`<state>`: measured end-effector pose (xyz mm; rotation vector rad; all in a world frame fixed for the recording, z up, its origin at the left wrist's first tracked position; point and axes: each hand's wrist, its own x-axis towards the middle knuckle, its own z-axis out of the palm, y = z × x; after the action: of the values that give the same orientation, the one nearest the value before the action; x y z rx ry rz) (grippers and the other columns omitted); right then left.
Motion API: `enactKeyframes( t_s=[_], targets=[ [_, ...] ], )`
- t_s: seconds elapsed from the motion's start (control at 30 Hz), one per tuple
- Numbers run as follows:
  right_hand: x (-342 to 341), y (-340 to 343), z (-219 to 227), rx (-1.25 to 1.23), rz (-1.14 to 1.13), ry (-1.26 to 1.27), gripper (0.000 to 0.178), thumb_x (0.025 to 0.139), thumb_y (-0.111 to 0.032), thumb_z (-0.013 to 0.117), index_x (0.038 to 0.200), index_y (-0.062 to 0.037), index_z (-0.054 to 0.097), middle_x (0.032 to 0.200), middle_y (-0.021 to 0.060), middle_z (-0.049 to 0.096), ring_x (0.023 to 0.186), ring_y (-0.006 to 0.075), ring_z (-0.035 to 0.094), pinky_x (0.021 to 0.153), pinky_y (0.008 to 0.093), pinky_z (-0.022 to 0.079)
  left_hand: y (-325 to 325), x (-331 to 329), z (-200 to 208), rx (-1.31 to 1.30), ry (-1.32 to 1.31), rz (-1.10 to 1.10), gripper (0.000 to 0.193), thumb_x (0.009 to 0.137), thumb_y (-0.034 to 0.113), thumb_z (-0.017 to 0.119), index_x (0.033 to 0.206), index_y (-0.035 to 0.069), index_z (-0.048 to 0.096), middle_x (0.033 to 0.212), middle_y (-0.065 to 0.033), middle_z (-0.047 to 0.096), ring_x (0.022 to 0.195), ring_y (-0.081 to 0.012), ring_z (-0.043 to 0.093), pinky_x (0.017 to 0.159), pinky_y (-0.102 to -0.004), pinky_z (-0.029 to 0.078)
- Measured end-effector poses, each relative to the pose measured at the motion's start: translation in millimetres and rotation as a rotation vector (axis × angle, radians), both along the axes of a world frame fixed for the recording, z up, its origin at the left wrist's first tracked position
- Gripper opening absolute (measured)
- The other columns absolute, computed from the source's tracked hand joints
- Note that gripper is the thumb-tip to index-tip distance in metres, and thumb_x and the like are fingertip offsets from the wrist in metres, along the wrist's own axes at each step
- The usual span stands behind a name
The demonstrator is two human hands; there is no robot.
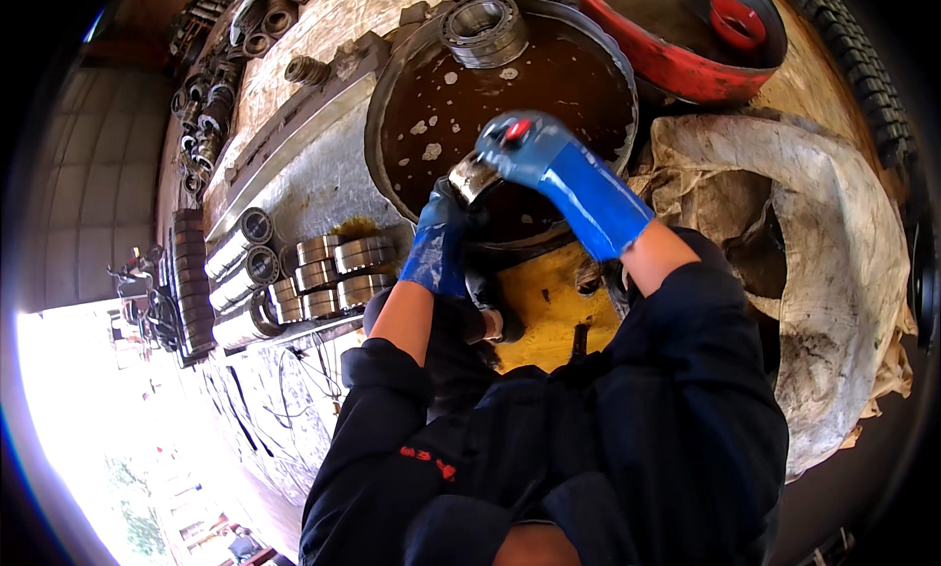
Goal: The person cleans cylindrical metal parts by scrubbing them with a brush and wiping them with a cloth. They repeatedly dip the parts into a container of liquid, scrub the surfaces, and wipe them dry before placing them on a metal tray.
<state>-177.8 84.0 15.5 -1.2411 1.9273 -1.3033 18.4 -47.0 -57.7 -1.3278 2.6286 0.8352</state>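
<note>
Both my hands wear blue rubber gloves and meet over a large round basin (pixel 372 125) of dark brown liquid with patches of foam. My left hand (pixel 441 223) is closed around a shiny metal bearing ring (pixel 474 178), which is tilted above the near part of the basin. Against the ring's upper side, my right hand (pixel 524 147) is closed, slightly smeared by motion. A small red part (pixel 518 129) shows at its knuckles; the rest of what it grips is hidden. At the basin's far rim sits a large roller bearing (pixel 482 32).
Left of the basin, several clean bearings (pixel 343 267) stand stacked on a metal-topped bench (pixel 304 154). A red tub (pixel 676 61) with a red ladle (pixel 735 22) is at the far right. Nearer lies a dirty whitish sack (pixel 833 262). Greasy parts (pixel 201 125) crowd the far left.
</note>
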Motion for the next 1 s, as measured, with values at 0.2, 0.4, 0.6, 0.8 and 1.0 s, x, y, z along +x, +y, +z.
enactKeyframes(
  t_s=[0.2, 0.4, 0.6, 0.8, 1.0],
  targets=[
    [-69, 30, -37, 0.198, -0.493, -0.790, 0.028, 0.088, -0.030, 0.066, 0.087, -0.0024, 0.068, 0.079, 0.0111, 0.069, 0.075, 0.0187, 0.065, 0.072, 0.0359, 0.050, 17, -38, 51, -0.309, -0.174, -0.166, 0.083, 0.065, 0.039, 0.086, 0.133, 0.007, 0.050, 0.128, -0.0183, 0.062, 0.118, -0.0354, 0.062, 0.100, -0.0424, 0.052],
    [-62, 34, -104, 0.067, -0.510, -0.548, 0.028, 0.091, -0.027, 0.063, 0.097, -0.0010, 0.071, 0.086, 0.0187, 0.071, 0.079, 0.0309, 0.067, 0.076, 0.0388, 0.050, 29, -132, 60, -0.349, -0.357, -0.510, 0.055, 0.069, 0.030, 0.080, 0.115, 0.005, 0.065, 0.116, -0.0213, 0.067, 0.108, -0.0361, 0.067, 0.091, -0.0453, 0.055],
    [-52, 16, -83, 0.409, -0.211, 0.098, 0.040, 0.084, -0.039, 0.070, 0.102, -0.0037, 0.073, 0.098, 0.0208, 0.073, 0.094, 0.0358, 0.070, 0.086, 0.0429, 0.054, 28, -145, 42, -0.313, -0.363, -0.428, 0.046, 0.069, 0.028, 0.081, 0.105, 0.003, 0.070, 0.107, -0.0219, 0.069, 0.100, -0.0385, 0.069, 0.088, -0.0440, 0.055],
    [-83, -6, -30, 0.332, -0.408, -0.273, 0.041, 0.085, -0.045, 0.068, 0.095, -0.0058, 0.073, 0.090, 0.0148, 0.073, 0.085, 0.0258, 0.070, 0.084, 0.0370, 0.054, -2, -75, 32, -0.322, -0.035, -0.330, 0.068, 0.061, 0.034, 0.092, 0.115, 0.004, 0.066, 0.104, -0.0157, 0.072, 0.098, -0.0327, 0.070, 0.090, -0.0420, 0.055],
    [-15, 3, 36, 0.202, -0.018, -0.252, 0.037, 0.086, -0.046, 0.066, 0.096, -0.0115, 0.071, 0.089, 0.0094, 0.072, 0.084, 0.0211, 0.069, 0.087, 0.0327, 0.053, -3, -27, 40, -0.072, -0.179, -0.226, 0.089, 0.062, 0.051, 0.086, 0.127, -0.002, 0.057, 0.119, -0.0211, 0.066, 0.114, -0.0346, 0.064, 0.097, -0.0403, 0.053]
  ],
)
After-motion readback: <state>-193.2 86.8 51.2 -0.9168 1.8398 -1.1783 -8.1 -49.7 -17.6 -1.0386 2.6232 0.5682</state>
